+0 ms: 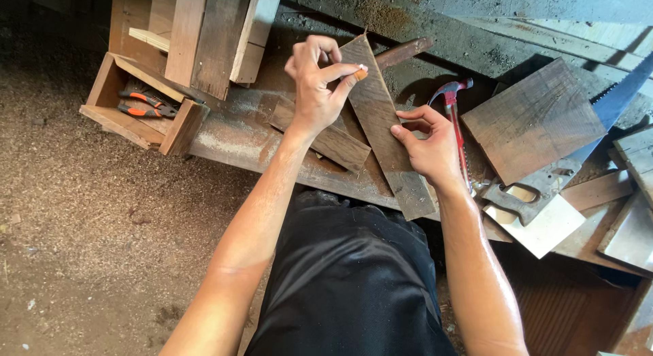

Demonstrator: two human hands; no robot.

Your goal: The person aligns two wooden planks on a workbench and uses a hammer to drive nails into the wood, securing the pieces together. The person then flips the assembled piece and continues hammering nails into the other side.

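Right hand [427, 146] lies on long narrow plank [384, 128], thumb and fingers loosely bent, pressing its right edge. Plank lies slanted on counter [231, 135], over one shorter board [320, 135]. Left hand [314, 84] at plank's far end, fingers pinched on small orange-tipped piece [360, 74], kind unclear. Right of hands: one red-handled hammer [456, 125], one handsaw [578, 145], one broad square board [534, 118]. Left: one wooden box [139, 104] holding two orange-handled pliers [146, 104].
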